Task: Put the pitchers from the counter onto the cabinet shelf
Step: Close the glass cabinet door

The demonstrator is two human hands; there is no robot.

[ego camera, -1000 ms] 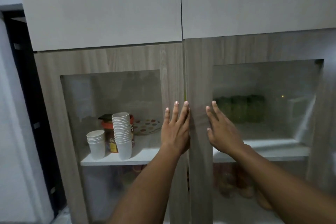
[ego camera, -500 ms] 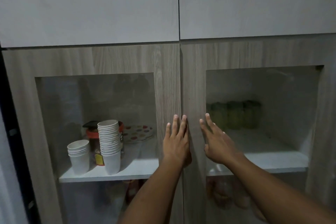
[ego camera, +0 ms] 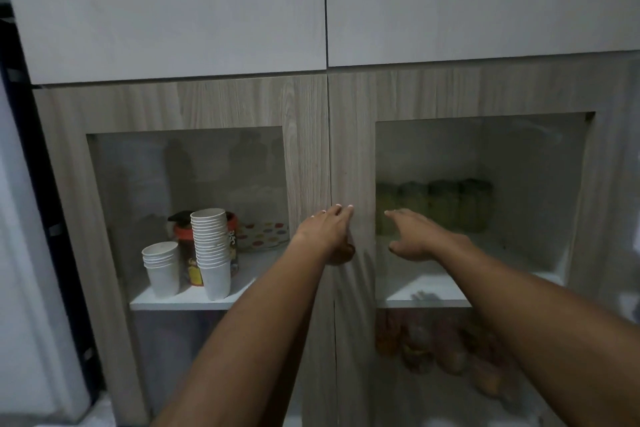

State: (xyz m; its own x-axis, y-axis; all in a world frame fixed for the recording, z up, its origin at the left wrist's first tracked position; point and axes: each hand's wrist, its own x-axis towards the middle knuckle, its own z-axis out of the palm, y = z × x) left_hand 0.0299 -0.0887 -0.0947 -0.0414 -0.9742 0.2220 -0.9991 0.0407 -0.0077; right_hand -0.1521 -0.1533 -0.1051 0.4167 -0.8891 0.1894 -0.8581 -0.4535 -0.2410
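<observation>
A wood-grain cabinet with two glass-paned doors fills the view; both doors are shut. My left hand (ego camera: 327, 234) lies flat with fingers together on the inner stile of the left door (ego camera: 304, 156), at the centre seam. My right hand (ego camera: 417, 236) hovers open, palm down, in front of the right door (ego camera: 353, 156) and its glass pane. Neither hand holds anything. Behind the right glass a white shelf (ego camera: 422, 291) carries a row of green pitchers (ego camera: 446, 206) at the back. No counter is in view.
Behind the left glass stand two stacks of white paper cups (ego camera: 211, 250), a red-lidded jar (ego camera: 187, 253) and a dotted plate (ego camera: 265, 234). Orange-brown items (ego camera: 446, 350) sit on the lower right shelf. Plain white upper doors (ego camera: 173, 10) hang above. A dark gap (ego camera: 45, 201) runs down the left.
The view has pulled back and dropped slightly. Both hands have tipped from upright palms on the doors to lower, flatter poses; the right hand has moved away from the seam.
</observation>
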